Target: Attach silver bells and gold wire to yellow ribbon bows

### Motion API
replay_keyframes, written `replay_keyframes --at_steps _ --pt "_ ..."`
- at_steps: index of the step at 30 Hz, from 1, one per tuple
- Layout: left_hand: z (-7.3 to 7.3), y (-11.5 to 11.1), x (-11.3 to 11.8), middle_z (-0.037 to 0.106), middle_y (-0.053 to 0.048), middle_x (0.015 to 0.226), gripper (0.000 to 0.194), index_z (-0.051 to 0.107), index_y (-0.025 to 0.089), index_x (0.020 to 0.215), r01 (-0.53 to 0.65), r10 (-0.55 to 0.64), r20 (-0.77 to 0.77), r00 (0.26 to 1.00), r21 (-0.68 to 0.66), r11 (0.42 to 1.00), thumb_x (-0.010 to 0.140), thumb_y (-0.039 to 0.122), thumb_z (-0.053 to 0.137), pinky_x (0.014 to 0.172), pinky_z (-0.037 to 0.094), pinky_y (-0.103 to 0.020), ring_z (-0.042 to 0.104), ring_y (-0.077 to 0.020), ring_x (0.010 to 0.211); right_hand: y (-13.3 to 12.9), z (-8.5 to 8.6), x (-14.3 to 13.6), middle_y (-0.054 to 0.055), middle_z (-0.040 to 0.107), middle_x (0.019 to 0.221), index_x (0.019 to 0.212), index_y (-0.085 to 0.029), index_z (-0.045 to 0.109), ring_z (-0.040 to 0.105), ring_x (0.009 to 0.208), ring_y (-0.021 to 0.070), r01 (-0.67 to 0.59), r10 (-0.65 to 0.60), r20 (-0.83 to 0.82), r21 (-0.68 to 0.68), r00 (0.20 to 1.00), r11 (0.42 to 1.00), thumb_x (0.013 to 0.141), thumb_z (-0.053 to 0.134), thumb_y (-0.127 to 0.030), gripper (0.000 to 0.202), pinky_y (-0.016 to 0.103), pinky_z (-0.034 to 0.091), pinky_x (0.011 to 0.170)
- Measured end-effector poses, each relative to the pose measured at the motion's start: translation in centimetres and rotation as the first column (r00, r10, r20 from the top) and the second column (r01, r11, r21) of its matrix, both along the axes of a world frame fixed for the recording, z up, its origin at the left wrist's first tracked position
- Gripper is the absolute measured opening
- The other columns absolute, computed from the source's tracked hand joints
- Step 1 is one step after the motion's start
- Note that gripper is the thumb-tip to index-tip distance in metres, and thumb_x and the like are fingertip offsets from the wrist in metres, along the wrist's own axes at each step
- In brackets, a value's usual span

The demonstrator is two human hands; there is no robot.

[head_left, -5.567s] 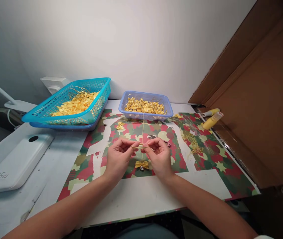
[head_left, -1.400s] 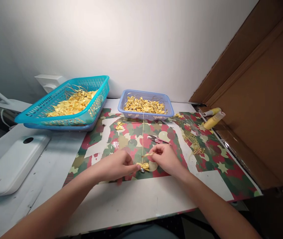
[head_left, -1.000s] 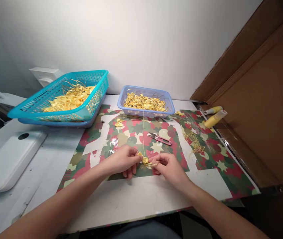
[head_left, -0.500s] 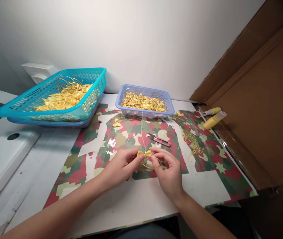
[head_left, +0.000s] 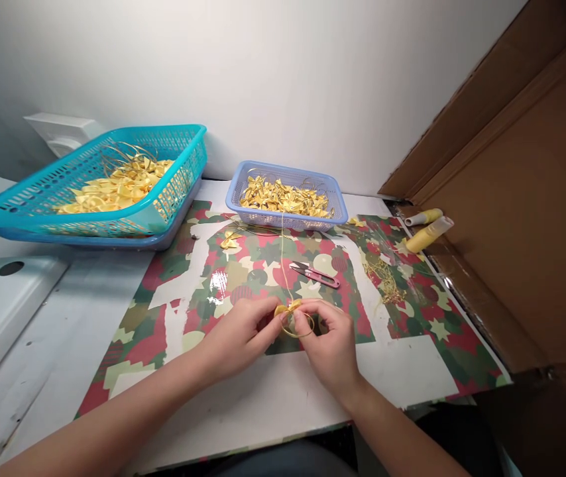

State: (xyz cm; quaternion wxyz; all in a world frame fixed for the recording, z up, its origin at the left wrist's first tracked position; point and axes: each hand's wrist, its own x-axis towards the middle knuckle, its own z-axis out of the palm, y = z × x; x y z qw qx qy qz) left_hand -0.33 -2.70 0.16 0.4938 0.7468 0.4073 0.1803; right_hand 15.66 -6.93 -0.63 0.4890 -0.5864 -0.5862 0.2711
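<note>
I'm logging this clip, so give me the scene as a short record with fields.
left hand: fingers on a gold bow
right hand: fingers pinching looped cord at the bow
tool: pink-handled snips, on patterned sheet
baskets: turquoise basket and periwinkle basket, both holding bows
scraps: tangled gold thread, right of snips

Light falls from above, brightest on the wall (head_left: 283, 79), which greys toward the left. The cardboard (head_left: 511, 232) stays dim, sinking to black in the top right corner. White glare spots the glossy mat (head_left: 258, 262); shadows are mostly soft. The wide lens stretches the turquoise basket (head_left: 194, 157) near the left edge. Fine detail on the bow (head_left: 280, 310) looks soft.
</note>
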Motion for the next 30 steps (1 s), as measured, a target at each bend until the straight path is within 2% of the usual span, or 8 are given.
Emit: replay_keyframes --at_steps 6,15,18,20,23,25,28,30 --pt "-0.2 0.0 0.0 0.034 0.006 0.053 0.034 0.033 0.020 0.065 0.016 -0.016 0.004 1.000 0.090 0.996 0.089 0.040 0.047 0.046 0.020 -0.023 0.028 -0.0090 0.050 0.0 -0.1 -0.1 0.005 0.071 0.077 0.070 -0.020 0.065 0.066 0.078 0.0197 -0.020 0.019 0.011 0.007 1.000 1.000 0.079 0.058 -0.019 0.012 0.032 0.051 0.072" --pt "-0.3 0.2 0.0 0.028 0.006 0.051 0.037 0.031 0.020 0.061 0.008 -0.001 -0.052 0.999 0.141 0.990 0.091 0.040 0.039 0.047 0.020 -0.024 0.025 -0.0097 0.049 0.0 -0.2 -0.4 0.005 0.070 0.077 0.072 -0.021 0.064 0.065 0.079 0.0198 -0.028 0.027 0.029 0.024 0.999 0.999 0.081 0.058 -0.020 0.011 0.032 0.050 0.070" --pt "0.0 0.2 0.2 0.028 0.006 0.049 0.037 0.031 0.020 0.058 -0.036 0.043 -0.044 0.998 0.149 0.988 0.089 0.038 0.040 0.048 0.020 -0.024 0.026 -0.0098 0.048 0.0 -0.1 -0.1 0.005 0.069 0.080 0.072 -0.021 0.062 0.064 0.079 0.0196 0.006 -0.008 0.037 0.045 0.999 0.999 0.080 0.060 -0.021 0.009 0.030 0.048 0.066" --pt "0.3 0.2 0.3 0.030 0.005 0.048 0.035 0.030 0.020 0.057 -0.098 0.105 -0.044 0.993 0.151 0.984 0.087 0.036 0.040 0.048 0.020 -0.025 0.027 -0.0100 0.048 -0.4 0.2 0.1 0.003 0.065 0.073 0.066 -0.021 0.057 0.060 0.072 0.0176 0.050 -0.054 0.055 0.072 0.997 0.996 0.081 0.063 -0.023 0.017 0.028 0.045 0.061" --pt "0.5 0.2 0.3 0.030 0.005 0.046 0.033 0.031 0.020 0.056 -0.138 0.148 -0.071 0.986 0.125 0.983 0.084 0.034 0.041 0.048 0.018 -0.025 0.027 -0.0103 0.047 -1.0 0.9 0.3 0.000 0.060 0.061 0.063 -0.021 0.058 0.053 0.061 0.0145 -0.070 0.052 0.163 0.106 0.985 0.992 0.083 0.063 -0.024 0.021 0.028 0.041 0.061" --pt "0.4 0.1 0.3 0.030 0.005 0.046 0.032 0.032 0.020 0.056 -0.115 0.125 -0.103 0.987 0.102 0.988 0.083 0.032 0.043 0.047 0.017 -0.025 0.026 -0.0103 0.047 -0.9 1.4 0.4 0.000 0.063 0.066 0.079 -0.021 0.066 0.053 0.064 0.0149 -0.170 0.144 0.274 0.077 0.951 0.982 0.087 0.057 -0.022 0.012 0.030 0.041 0.065" --pt "0.2 0.0 0.3 0.029 0.005 0.048 0.031 0.031 0.020 0.056 -0.068 0.077 -0.140 0.987 0.073 0.995 0.082 0.031 0.043 0.046 0.016 -0.026 0.024 -0.0101 0.047 0.2 1.9 0.5 0.003 0.066 0.079 0.102 -0.021 0.066 0.057 0.076 0.0188 -0.150 0.147 0.420 -0.026 0.896 0.988 0.089 0.050 -0.018 0.021 0.033 0.041 0.071" --pt "0.2 -0.1 0.3 0.030 0.005 0.050 0.031 0.034 0.019 0.057 -0.034 0.041 -0.149 0.988 0.051 0.998 0.084 0.032 0.041 0.046 0.016 -0.026 0.024 -0.0104 0.049 1.3 2.1 0.4 0.004 0.064 0.078 0.095 -0.022 0.070 0.057 0.078 0.0208 -0.133 0.169 0.510 -0.107 0.843 0.985 0.086 0.055 -0.020 0.018 0.035 0.041 0.072"
